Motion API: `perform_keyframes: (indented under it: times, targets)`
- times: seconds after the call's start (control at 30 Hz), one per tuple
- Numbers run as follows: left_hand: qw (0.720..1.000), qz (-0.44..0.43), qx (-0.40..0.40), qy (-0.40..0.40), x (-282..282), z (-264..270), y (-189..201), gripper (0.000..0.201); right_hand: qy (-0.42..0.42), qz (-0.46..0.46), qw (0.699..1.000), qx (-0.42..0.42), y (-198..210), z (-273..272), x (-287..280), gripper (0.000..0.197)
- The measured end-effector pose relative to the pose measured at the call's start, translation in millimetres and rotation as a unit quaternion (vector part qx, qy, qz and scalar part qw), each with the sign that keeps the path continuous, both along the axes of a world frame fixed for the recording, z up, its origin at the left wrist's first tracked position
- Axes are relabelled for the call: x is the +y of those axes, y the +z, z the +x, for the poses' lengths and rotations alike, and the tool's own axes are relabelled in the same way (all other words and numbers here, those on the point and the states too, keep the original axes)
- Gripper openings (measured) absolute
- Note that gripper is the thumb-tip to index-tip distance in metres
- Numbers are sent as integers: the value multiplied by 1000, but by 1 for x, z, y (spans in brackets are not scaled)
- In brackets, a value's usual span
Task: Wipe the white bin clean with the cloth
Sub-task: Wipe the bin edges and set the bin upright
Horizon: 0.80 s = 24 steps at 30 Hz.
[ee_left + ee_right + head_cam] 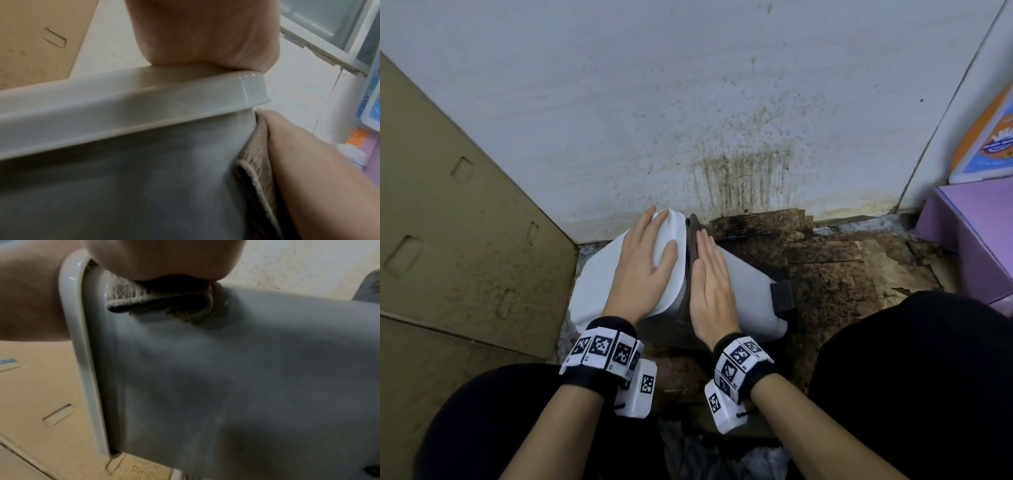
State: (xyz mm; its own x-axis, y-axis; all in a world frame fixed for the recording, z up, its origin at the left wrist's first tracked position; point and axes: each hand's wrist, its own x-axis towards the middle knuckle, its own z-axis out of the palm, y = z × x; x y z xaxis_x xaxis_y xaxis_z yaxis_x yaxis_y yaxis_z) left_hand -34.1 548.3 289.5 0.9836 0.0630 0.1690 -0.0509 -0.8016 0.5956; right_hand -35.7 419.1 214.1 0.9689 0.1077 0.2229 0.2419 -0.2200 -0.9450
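Note:
The white bin (750,291) lies on its side on the floor, its lid end (599,284) to the left. My left hand (650,260) lies flat on the lid end with fingers straight, the palm (201,32) pressing the rim (144,100). My right hand (710,284) lies flat with straight fingers on the bin's side just right of the rim. It presses a brownish-grey cloth (690,253) against the bin wall (246,369). The folded cloth (160,300) shows under the palm (164,256) and beside the rim (261,154).
A flattened cardboard sheet (448,222) leans at the left. The white wall (739,171) behind is stained dark. Soiled cardboard (842,274) covers the floor at the right, beyond it a purple box (972,240). The bin's black pedal (782,294) sticks out. My knees flank the bin.

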Motion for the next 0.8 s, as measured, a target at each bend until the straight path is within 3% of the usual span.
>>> perform_keyframes:
  times: [0.43, 0.67, 0.8]
  targets:
    - [999, -32, 3, 14, 19, -3, -1, 58, -37, -82, 986, 138, -69, 8, -47, 62]
    - [1000, -27, -7, 14, 24, -8, -3, 51, -70, -61, 983, 159, -51, 7, -23, 54]
    - [1000, -12, -10, 8, 19, -5, -5, 55, 10, -46, 994, 98, 1, 8, 13, 57]
